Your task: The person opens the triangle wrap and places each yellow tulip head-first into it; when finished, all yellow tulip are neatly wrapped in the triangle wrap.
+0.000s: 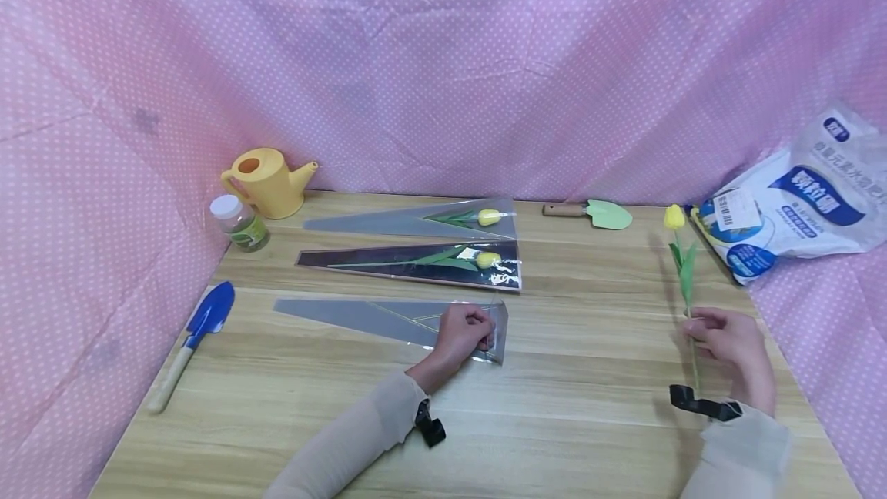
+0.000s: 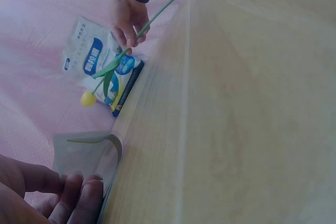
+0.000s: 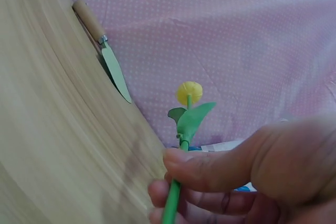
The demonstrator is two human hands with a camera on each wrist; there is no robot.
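Observation:
My right hand [image 1: 731,345] pinches the green stem of a yellow artificial tulip [image 1: 686,276] between thumb and fingers, bloom upward, at the table's right side. In the right wrist view the tulip's bloom [image 3: 189,93] and leaves stand beyond the thumb. My left hand [image 1: 460,333] pinches the wide right end of a clear tapered flower sleeve [image 1: 388,318] with gold lines. That end lifts and curves in the left wrist view, where the fingers [image 2: 68,198] grip the film. Behind it lie a dark sleeve [image 1: 374,259] and a grey one [image 1: 367,219], each with a yellow tulip inside.
At the back left stand a yellow watering can [image 1: 273,187] and a white-capped bottle [image 1: 242,226]. A blue trowel [image 1: 201,326] lies along the left edge, a green trowel [image 1: 603,214] at the back. A white printed bag [image 1: 790,206] leans at the right.

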